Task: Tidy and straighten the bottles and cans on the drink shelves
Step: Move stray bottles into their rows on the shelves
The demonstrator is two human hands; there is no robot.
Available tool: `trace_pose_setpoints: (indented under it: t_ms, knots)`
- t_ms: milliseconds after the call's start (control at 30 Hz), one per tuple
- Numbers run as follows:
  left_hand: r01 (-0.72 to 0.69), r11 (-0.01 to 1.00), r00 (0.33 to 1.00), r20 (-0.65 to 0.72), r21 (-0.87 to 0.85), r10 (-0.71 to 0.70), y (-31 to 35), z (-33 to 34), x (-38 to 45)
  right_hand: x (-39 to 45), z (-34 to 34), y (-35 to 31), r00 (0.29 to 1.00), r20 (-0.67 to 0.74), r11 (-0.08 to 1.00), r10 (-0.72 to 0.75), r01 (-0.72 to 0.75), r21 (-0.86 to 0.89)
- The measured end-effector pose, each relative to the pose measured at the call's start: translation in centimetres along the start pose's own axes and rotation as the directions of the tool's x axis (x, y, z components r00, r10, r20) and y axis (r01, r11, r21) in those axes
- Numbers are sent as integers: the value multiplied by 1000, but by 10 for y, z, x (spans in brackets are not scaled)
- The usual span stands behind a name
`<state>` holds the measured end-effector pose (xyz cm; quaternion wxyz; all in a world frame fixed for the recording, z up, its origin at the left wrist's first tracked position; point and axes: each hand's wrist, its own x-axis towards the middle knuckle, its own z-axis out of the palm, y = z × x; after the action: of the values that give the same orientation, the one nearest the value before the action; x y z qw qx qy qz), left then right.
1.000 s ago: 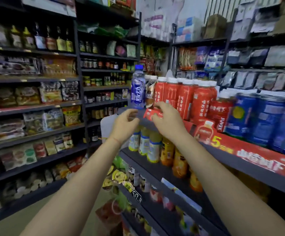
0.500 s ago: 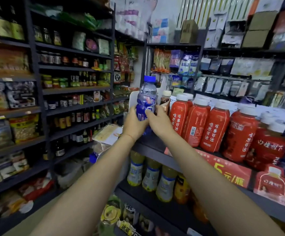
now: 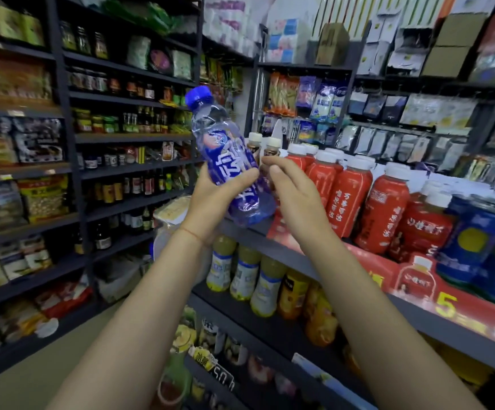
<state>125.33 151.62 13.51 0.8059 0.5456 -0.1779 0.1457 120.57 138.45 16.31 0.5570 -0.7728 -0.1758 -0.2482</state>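
My left hand grips a clear blue-labelled bottle with a blue cap, lifted off the shelf and tilted with its top to the left. My right hand hovers just right of the bottle with relaxed, slightly curled fingers, holding nothing. Behind it stand two brown bottles with cream caps. Red bottles with white caps line the dark shelf to the right, then blue cans.
Yellow and orange drink bottles fill the shelf below. A red price strip runs along the shelf edge. Dark racks of sauces and snacks stand across the aisle on the left, hanging packets behind.
The blue bottle has come off the shelf end and now tilts in my left hand. My right hand has let go of it and drawn slightly right.
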Motion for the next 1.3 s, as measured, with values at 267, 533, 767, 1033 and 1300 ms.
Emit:
trace_pose_setpoints:
  t_ms: [267,533,767,1033,1300]
  knots:
    - [276,948,961,49,-160,-272,-7,104,-175,-165,-103,8,974,139,955,181,-207,211]
    - [567,817,822,7,-111,-569,-41,209,-331,-310,-212,23,848,166,794,503,-529,300]
    - [631,775,775,27,-26,-631,-71,244,-417,-399,-257,22,768,125,721,628,-634,280]
    - [811,522,547,25,-265,-837,-134,269,-563,-547,-286,38,615,63,604,786,-786,131]
    - [890,436,456,221,-135,-862,-141,405,-681,-676,-442,8,583,-124,596,803,-790,144]
